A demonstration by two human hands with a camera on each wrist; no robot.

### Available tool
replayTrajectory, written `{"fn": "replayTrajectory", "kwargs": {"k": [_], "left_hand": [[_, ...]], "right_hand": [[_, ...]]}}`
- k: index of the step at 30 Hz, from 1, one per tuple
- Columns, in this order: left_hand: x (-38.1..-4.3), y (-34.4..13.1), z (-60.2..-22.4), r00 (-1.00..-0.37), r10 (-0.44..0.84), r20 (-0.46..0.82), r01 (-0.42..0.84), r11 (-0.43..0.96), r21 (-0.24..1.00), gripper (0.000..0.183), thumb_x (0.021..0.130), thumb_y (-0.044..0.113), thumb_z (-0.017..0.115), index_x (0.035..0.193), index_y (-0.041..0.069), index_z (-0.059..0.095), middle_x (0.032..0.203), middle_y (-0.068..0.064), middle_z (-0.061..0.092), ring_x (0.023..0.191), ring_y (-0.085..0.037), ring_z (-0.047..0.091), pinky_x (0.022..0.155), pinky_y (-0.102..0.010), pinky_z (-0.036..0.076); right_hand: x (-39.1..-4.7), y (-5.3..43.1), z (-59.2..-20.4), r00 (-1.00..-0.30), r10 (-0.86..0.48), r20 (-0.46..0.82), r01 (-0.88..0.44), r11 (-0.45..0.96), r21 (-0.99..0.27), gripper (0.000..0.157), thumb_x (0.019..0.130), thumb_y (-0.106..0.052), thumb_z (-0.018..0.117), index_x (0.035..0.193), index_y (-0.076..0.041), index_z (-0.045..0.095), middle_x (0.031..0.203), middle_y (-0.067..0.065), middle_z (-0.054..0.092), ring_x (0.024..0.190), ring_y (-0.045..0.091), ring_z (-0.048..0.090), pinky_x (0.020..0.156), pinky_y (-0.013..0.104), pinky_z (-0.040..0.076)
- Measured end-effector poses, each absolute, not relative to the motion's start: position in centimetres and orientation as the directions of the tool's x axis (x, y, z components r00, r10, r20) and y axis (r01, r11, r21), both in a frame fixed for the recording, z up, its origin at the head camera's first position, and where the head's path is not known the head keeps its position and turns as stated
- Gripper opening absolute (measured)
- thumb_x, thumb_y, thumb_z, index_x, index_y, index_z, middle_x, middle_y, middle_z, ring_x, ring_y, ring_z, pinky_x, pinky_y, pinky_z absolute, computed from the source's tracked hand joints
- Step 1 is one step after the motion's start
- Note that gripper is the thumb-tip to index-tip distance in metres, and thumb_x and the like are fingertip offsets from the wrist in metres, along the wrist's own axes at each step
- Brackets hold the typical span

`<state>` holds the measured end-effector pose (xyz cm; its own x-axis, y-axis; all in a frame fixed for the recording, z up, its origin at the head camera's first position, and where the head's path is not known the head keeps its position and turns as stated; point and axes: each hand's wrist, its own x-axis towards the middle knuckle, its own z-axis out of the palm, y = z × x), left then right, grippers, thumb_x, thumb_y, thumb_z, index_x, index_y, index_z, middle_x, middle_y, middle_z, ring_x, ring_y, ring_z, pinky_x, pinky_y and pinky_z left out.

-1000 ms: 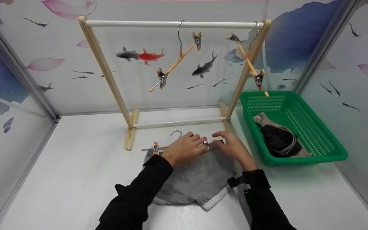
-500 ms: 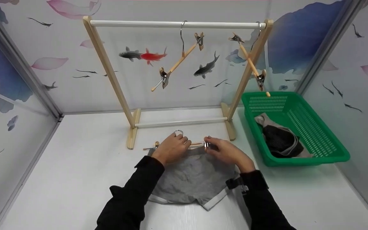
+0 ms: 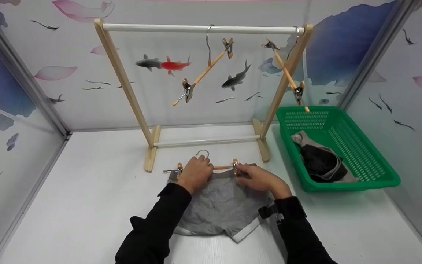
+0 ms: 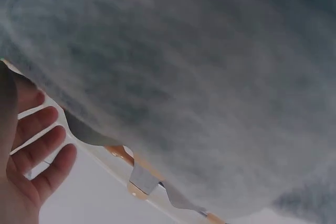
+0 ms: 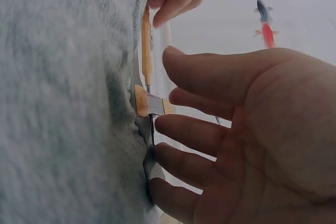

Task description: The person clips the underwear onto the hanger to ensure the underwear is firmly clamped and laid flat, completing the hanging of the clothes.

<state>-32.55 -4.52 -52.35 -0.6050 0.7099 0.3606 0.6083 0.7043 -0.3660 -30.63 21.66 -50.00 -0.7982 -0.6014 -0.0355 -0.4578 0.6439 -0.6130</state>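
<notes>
Grey shorts [image 3: 225,205] with white hems lie flat on the table, waistband toward the rack. Along the waistband runs a wooden clip hanger [image 3: 222,167] with a metal hook [image 3: 204,152]. Its left clip [image 3: 179,170] and right clip [image 3: 235,167] sit over the waistband. My left hand [image 3: 196,172] rests over the middle of the hanger, below the hook; its fingers look relaxed in the left wrist view. My right hand [image 3: 260,178] is beside the right clip. In the right wrist view its fingers are loosely bent, with the thumb apart from the clip.
Behind stands a wooden rack with a white rod [image 3: 159,28]. Two clip hangers hang there, a middle one [image 3: 205,71] and a right one [image 3: 286,71]. To the right, a green basket [image 3: 365,146] holds crumpled dark and grey-beige clothes [image 3: 321,161].
My left hand has moved left from the right clip to the hanger's middle. My right hand went to the right clip, then eased slightly off it. That clip now stands upright on the waistband.
</notes>
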Motion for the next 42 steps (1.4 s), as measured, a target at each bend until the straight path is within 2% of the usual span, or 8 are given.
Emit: {"fn": "replayTrajectory", "kwargs": {"k": [3,8,15,22,29,32,35,42], "left_hand": [[-32.2,-4.2,-52.5,-0.643,0.683,0.348,0.576,0.73,-0.368,0.012,0.093,0.015,0.069,0.084,0.009,0.075,0.085,-0.005,0.068,0.082,-0.022,0.065,0.069,-0.036,0.055],[-31.8,-3.1,-52.5,-0.72,0.631,0.289,0.532,0.769,-0.354,0.013,0.095,0.01,0.069,0.084,0.011,0.076,0.084,-0.004,0.068,0.079,-0.019,0.067,0.067,-0.033,0.056],[-31.7,-1.9,-51.9,-0.781,0.575,0.245,0.509,0.812,-0.285,0.014,0.095,0.005,0.069,0.084,0.01,0.078,0.081,-0.005,0.068,0.076,-0.019,0.068,0.066,-0.032,0.057],[-31.7,-2.2,-51.6,-0.795,0.544,0.268,0.491,0.837,-0.241,0.009,0.094,0.007,0.072,0.087,0.009,0.077,0.084,-0.006,0.068,0.075,-0.021,0.068,0.066,-0.033,0.057],[-31.8,-2.6,-51.9,-0.825,0.483,0.293,0.453,0.875,-0.169,0.009,0.091,0.003,0.073,0.085,0.009,0.078,0.081,-0.008,0.07,0.073,-0.024,0.068,0.066,-0.036,0.058],[-31.8,-2.8,-51.9,-0.821,0.48,0.309,0.446,0.877,-0.177,0.01,0.091,0.005,0.073,0.084,0.011,0.078,0.078,-0.008,0.07,0.072,-0.025,0.069,0.069,-0.04,0.057],[-31.9,-3.2,-51.8,-0.794,0.487,0.365,0.452,0.873,-0.181,0.012,0.091,0.008,0.072,0.081,0.012,0.077,0.076,-0.008,0.07,0.07,-0.026,0.069,0.069,-0.044,0.055],[-32.1,-4.3,-50.4,-0.681,0.552,0.481,0.529,0.825,-0.198,0.007,0.097,0.008,0.067,0.096,0.011,0.074,0.092,-0.008,0.07,0.082,-0.025,0.068,0.065,-0.04,0.056]], "right_hand": [[-30.5,21.7,-50.0,-0.797,-0.599,-0.076,-0.439,0.661,-0.609,0.052,0.104,-0.019,0.059,0.147,0.006,0.047,0.148,0.028,0.048,0.139,0.044,0.042,0.112,0.056,0.034],[-30.5,21.7,-49.9,-0.795,-0.598,-0.098,-0.428,0.668,-0.609,0.051,0.104,-0.023,0.059,0.145,0.006,0.05,0.15,0.029,0.044,0.143,0.047,0.033,0.114,0.057,0.03],[-30.4,21.7,-49.7,-0.8,-0.589,-0.117,-0.419,0.688,-0.593,0.047,0.104,-0.021,0.06,0.144,0.003,0.053,0.152,0.032,0.039,0.144,0.047,0.031,0.114,0.057,0.031],[-30.4,21.7,-49.7,-0.811,-0.564,-0.153,-0.383,0.711,-0.589,0.051,0.104,-0.024,0.059,0.146,0.002,0.051,0.156,0.033,0.031,0.146,0.047,0.027,0.114,0.058,0.028],[-30.6,21.6,-50.2,-0.796,-0.592,-0.126,-0.42,0.69,-0.59,0.047,0.103,-0.021,0.06,0.144,0.002,0.054,0.153,0.033,0.036,0.144,0.047,0.031,0.114,0.057,0.03],[-30.6,21.6,-50.1,-0.784,-0.616,-0.083,-0.463,0.668,-0.583,0.039,0.103,-0.019,0.061,0.135,0.004,0.06,0.14,0.029,0.054,0.132,0.044,0.049,0.107,0.055,0.04],[-30.6,21.6,-49.7,-0.791,-0.611,-0.019,-0.493,0.656,-0.571,0.038,0.104,-0.017,0.06,0.134,0.006,0.058,0.13,0.025,0.062,0.121,0.041,0.058,0.1,0.055,0.045],[-30.3,22.3,-48.1,-0.886,-0.456,0.088,-0.409,0.678,-0.611,0.054,0.105,-0.017,0.058,0.147,0.012,0.041,0.144,0.031,0.049,0.134,0.045,0.047,0.107,0.057,0.039]]}}
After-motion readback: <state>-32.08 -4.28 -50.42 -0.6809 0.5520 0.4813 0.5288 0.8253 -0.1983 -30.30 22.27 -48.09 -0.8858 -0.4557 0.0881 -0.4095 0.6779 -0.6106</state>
